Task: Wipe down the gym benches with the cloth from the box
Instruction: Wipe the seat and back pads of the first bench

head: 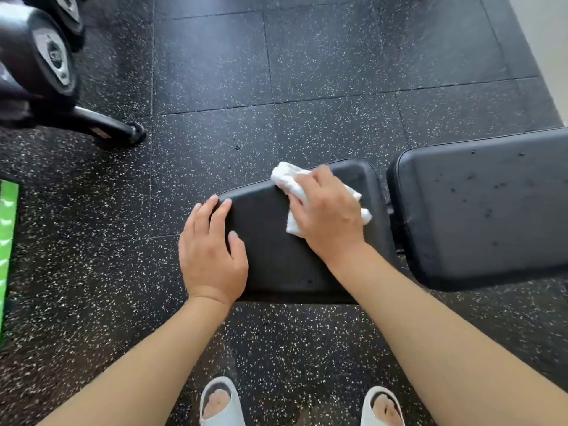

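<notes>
In the middle of the frame the right hand [327,215] is pressing a bunched white cloth [290,182] onto the black seat pad [276,259], fingers curled over the cloth and gripping it. The left hand [210,250] is lying flat on the pad's left end, fingers straight and slightly spread over its edge. A second pad, the backrest [485,207], is sitting just beside it at right. Dumbbells [46,53] are showing at upper left above the speckled floor [307,72].
</notes>
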